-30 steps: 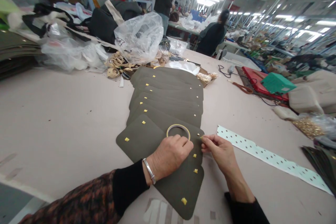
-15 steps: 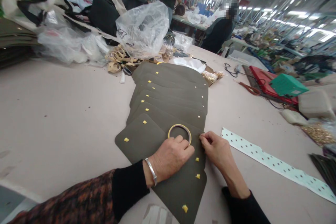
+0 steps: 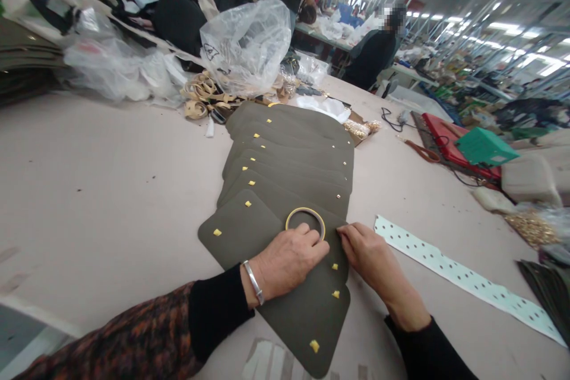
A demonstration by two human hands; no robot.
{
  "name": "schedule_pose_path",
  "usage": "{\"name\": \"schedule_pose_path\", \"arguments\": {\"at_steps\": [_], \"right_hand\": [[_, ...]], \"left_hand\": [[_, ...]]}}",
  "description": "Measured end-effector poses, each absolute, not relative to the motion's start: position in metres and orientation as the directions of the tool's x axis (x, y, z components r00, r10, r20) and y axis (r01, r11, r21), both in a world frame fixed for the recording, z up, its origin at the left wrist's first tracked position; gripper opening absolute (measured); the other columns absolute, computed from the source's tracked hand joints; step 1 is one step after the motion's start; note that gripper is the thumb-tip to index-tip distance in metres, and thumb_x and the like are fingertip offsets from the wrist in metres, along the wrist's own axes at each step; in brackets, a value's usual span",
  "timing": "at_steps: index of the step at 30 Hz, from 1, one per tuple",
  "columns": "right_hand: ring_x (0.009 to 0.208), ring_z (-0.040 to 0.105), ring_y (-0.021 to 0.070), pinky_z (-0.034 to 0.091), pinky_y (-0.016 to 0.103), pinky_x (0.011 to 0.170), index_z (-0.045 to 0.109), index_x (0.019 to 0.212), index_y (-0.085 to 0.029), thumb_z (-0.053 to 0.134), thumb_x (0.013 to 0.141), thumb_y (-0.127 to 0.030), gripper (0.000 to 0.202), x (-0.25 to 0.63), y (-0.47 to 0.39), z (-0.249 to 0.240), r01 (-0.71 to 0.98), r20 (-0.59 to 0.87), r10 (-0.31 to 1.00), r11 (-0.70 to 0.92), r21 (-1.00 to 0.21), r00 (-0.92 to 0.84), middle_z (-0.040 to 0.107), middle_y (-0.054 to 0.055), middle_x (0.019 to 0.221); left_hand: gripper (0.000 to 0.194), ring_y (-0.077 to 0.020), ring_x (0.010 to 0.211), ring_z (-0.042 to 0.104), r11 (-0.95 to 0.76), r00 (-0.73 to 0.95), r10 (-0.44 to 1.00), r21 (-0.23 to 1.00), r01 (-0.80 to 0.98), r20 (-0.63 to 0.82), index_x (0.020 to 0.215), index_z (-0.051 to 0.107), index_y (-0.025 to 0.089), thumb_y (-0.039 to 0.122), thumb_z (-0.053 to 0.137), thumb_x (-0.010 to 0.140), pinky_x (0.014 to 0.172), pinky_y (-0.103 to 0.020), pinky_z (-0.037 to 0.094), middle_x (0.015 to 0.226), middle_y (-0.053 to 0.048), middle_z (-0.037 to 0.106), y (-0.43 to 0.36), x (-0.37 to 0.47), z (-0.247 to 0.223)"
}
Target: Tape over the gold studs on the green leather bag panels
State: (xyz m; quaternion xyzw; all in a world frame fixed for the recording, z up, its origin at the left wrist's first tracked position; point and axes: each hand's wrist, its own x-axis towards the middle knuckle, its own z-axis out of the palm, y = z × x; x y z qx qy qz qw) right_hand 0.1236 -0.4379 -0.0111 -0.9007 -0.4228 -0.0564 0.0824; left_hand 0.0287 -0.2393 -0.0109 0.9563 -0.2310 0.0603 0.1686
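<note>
The overlapped dark panels (image 3: 285, 172) lie mid-table, with bare tabletop (image 3: 111, 190) along their left edge and a narrower strip between their right edge and the dotted strip (image 3: 463, 273). Left hand (image 3: 285, 258): fingers closed on the tape roll (image 3: 289, 215), above the panels; right hand (image 3: 367, 252): thumb and fingertips together at the panels' right edge.
</note>
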Motion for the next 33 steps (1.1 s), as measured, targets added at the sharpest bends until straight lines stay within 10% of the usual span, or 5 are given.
{"name": "schedule_pose_path", "arguments": {"at_steps": [11,22,33], "right_hand": [[0.075,0.067,0.0208,0.046,0.029,0.068,0.074,0.077,-0.021,0.057,0.08,-0.025,0.018,0.141,-0.418,0.004,0.297,-0.18,0.362,-0.904,-0.308,0.915,0.073,0.004,0.075],[0.062,0.06,0.0138,0.041,0.024,0.057,0.071,0.076,-0.019,0.056,0.077,-0.02,0.015,0.119,-0.43,0.005,0.421,-0.25,0.615,-0.731,-0.538,0.748,0.07,0.0,0.069],[0.067,0.063,0.0151,0.052,0.028,0.064,0.068,0.099,-0.019,0.054,0.088,-0.034,0.023,0.079,-0.434,0.005,0.287,0.096,0.451,-0.377,-0.881,0.887,0.069,0.003,0.078]], "left_hand": [[0.044,-0.0237,0.093,0.051,-0.797,0.882,-0.455,0.387,-0.464,0.123,0.105,0.049,0.019,0.023,0.078,0.071,0.085,-0.037,0.042,0.096,-0.005,0.058,-0.226,0.032,0.001],[0.04,-0.0183,0.098,0.055,-0.626,0.795,-0.58,0.528,-0.574,0.176,0.108,0.045,0.021,0.003,0.061,0.076,0.083,-0.028,0.044,0.104,-0.003,0.057,-0.215,0.045,0.013],[0.018,-0.0096,0.082,0.06,-0.464,0.871,-0.408,0.76,-0.456,0.274,0.108,0.054,0.02,0.021,0.039,0.098,0.076,-0.021,0.046,0.092,0.001,0.063,-0.228,0.032,0.021]]}}
